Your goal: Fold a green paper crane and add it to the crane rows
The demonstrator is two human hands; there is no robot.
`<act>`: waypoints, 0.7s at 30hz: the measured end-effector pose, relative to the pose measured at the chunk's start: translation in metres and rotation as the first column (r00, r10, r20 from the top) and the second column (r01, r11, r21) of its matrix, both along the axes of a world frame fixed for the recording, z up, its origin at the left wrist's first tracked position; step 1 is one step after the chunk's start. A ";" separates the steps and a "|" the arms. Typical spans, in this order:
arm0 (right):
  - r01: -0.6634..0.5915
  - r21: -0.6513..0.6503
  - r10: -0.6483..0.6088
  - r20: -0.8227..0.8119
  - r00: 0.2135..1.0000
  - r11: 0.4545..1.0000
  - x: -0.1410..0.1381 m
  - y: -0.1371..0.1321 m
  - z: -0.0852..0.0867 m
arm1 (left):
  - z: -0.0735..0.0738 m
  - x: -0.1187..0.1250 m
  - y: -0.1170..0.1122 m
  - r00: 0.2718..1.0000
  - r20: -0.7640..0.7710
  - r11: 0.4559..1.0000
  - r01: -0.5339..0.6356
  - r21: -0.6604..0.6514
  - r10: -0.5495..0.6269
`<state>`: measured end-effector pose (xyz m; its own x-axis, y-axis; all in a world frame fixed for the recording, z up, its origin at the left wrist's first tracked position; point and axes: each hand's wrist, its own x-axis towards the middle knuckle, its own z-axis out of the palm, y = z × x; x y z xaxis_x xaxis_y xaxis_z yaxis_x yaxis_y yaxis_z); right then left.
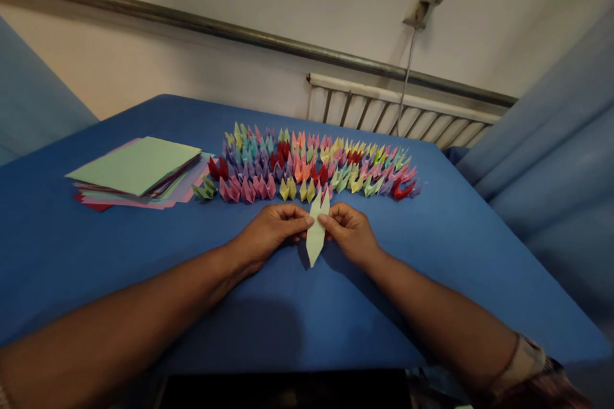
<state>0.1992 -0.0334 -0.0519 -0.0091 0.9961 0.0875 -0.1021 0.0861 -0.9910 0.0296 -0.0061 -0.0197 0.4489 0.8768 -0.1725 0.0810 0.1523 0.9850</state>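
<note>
A pale green folded paper (pixel 316 236) is held up above the table between both hands. It is long and narrow, with a split pair of points at the top and a single point at the bottom. My left hand (pixel 275 230) pinches its left edge, thumb in front and fingers behind. On the opposite edge, my right hand (pixel 349 230) grips it the same way. Just beyond the hands stand rows of small folded paper cranes (pixel 288 188) in pink, yellow, red, green, blue and purple.
A stack of coloured paper sheets (pixel 139 166), pale green on top, lies to the left on the blue-covered table (pixel 215 326). Behind the table are a wall rail (pixel 230 30), a radiator (pixel 374 99) and a wall socket (pixel 425 3) with a cord. Blue curtains (pixel 551 140) hang at the sides.
</note>
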 end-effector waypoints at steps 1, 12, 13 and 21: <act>0.014 -0.013 -0.014 -0.002 1.000 1.000 0.000 0.000 0.001 | 0.000 0.000 0.000 1.000 -0.003 1.000 0.001 -0.005 -0.001; -0.011 0.014 0.012 -0.038 0.999 1.000 0.003 0.002 0.003 | -0.002 0.002 0.002 0.991 0.019 0.991 -0.132 0.036 0.131; -0.015 0.015 0.016 -0.058 0.998 1.000 0.002 0.002 0.003 | -0.003 0.002 0.003 0.991 0.029 0.991 -0.133 0.028 0.132; 0.051 0.067 -0.041 -0.139 0.989 0.996 -0.003 0.000 -0.001 | -0.005 0.003 0.002 0.985 0.075 0.985 -0.159 0.070 0.153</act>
<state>0.1963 -0.0339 -0.0525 0.0533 0.9866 0.1543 -0.2314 0.1625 -0.9592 0.0330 -0.0039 -0.0245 0.3142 0.9463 -0.0760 -0.0068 0.0823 0.9966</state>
